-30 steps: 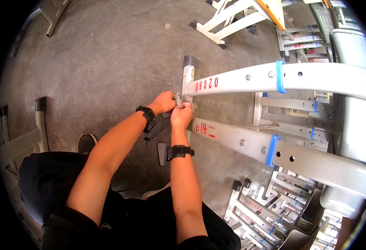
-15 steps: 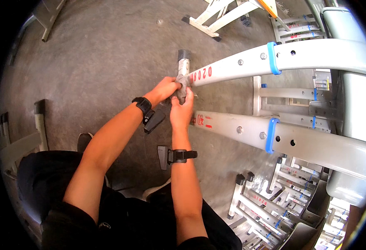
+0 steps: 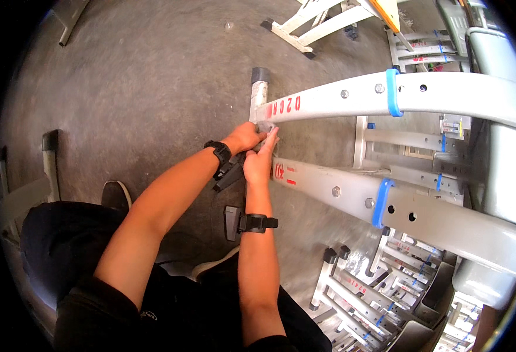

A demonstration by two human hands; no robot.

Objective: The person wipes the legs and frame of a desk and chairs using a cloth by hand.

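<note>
While two bare hands are meeting at the foot bar (image 3: 259, 92) of a pale metal furniture frame, one crumpled grey cloth (image 3: 265, 127) is lying against that bar, between the frame's two legs. The fingers of the left hand (image 3: 246, 138) are gripping the cloth; those of the right hand (image 3: 259, 165) are touching it, thumb apart, though whether they are gripping cannot be told. One black end cap (image 3: 260, 75) is covering the bar's far end. The upper leg (image 3: 325, 100) and lower leg (image 3: 313, 180) are each carrying one blue band (image 3: 393, 92), two bolts (image 3: 344, 94) and red markings (image 3: 284, 107).

Two black wristbands (image 3: 255, 223) are circling the wrists, one each. The hands are hiding the rest of the bar and part of the cloth, and both legs are jutting rightward just beside them. One white frame (image 3: 296, 41) is standing beyond, another frame (image 3: 51, 167) is occupying the left edge, and stacked frames (image 3: 352, 290), too crowded to count, are filling the lower right. Two dark shoes (image 3: 116, 195) are resting on the concrete floor (image 3: 134, 82).
</note>
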